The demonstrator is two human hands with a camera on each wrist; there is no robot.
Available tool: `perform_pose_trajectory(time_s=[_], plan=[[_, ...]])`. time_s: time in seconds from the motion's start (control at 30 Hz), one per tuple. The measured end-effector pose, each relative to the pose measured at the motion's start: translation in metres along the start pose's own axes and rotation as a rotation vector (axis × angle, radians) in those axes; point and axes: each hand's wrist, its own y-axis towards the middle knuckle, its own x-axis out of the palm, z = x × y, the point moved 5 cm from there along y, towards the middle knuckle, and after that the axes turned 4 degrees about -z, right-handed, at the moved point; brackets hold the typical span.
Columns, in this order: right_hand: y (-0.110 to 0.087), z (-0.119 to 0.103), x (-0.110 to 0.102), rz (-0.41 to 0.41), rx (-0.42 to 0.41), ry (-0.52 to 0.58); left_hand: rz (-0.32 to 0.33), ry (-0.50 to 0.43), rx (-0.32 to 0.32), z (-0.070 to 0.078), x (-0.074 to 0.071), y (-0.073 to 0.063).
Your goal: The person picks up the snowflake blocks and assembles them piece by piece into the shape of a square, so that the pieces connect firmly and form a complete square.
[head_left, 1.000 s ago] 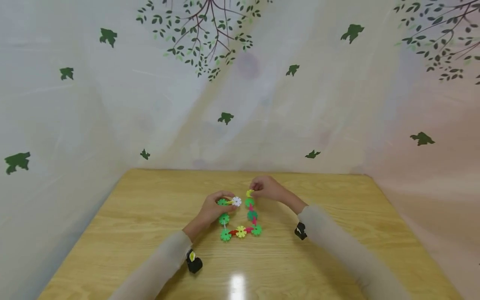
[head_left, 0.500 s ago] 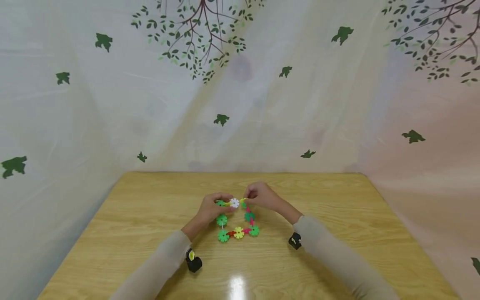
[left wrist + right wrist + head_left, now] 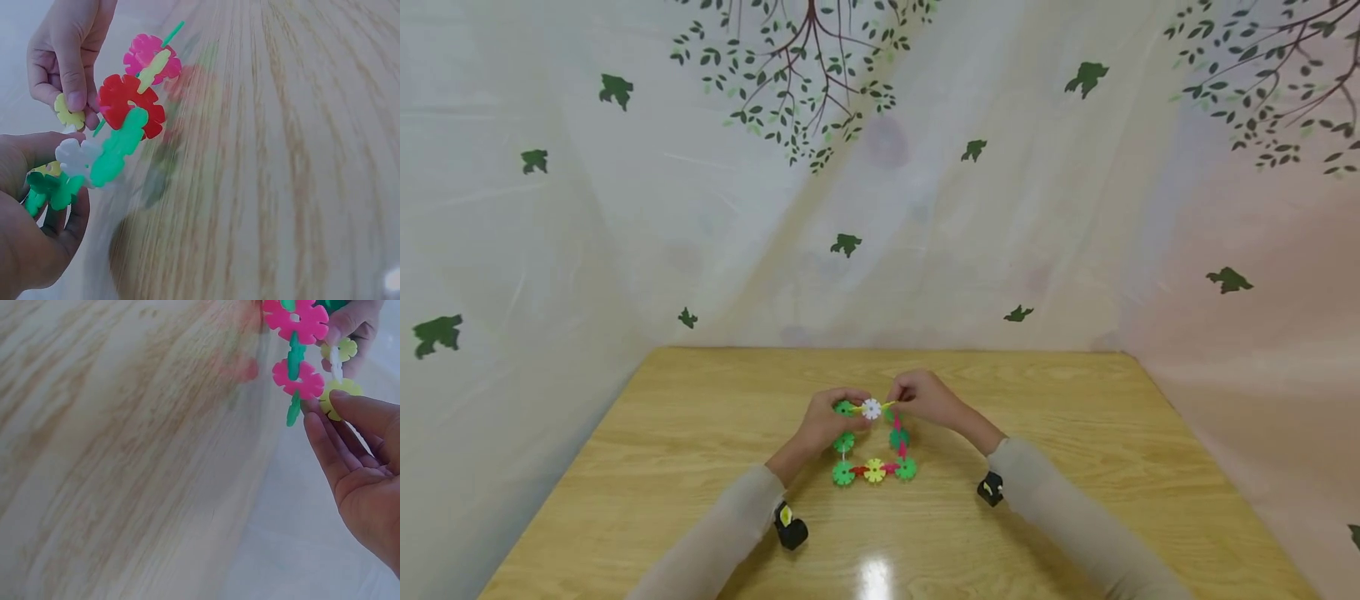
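A chain of interlocking plastic flower discs, green, red, pink, yellow and white, is bent into a near-square frame over the table. Its near side shows a yellow disc (image 3: 875, 471) between red and pink ones. My left hand (image 3: 820, 422) grips the far left corner, fingers and thumb around a green disc (image 3: 55, 189). Beside that hand a white disc (image 3: 871, 408) faces up. My right hand (image 3: 931, 397) pinches another yellow disc (image 3: 341, 399) between thumb and fingers, its edge at the white disc. Close under the right fingertips lies the chain's green end disc (image 3: 294, 409).
The wooden table (image 3: 1037, 517) extends around both hands. Behind it hangs a pale cloth backdrop (image 3: 760, 250) printed with leaves and branches. A small black device (image 3: 790, 527) is on the left wrist, a second black device (image 3: 991, 489) on the right.
My right hand has moved left and slightly toward me, bringing its yellow disc to the white disc. The chain's right side tilted inward with it. My left hand has kept its hold.
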Motion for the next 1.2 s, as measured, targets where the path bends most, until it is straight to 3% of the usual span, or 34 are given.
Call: perform_pose_trajectory(time_s=[0.17, 0.37, 0.67, 1.2], plan=[[-0.001, -0.002, -0.003, 0.027, -0.002, -0.021, 0.029, -0.038, 0.0, 0.013, 0.001, -0.005], [-0.003, -0.004, -0.005, 0.063, -0.001, -0.056, -0.002, -0.007, 0.008, 0.033, 0.002, -0.012], [-0.004, -0.005, -0.01, 0.06, 0.017, -0.017, -0.004, -0.022, 0.022, 0.014, 0.005, 0.004], [-0.009, -0.004, -0.013, 0.101, 0.045, 0.006, -0.086, 0.006, 0.076, 0.016, 0.007, 0.004]])
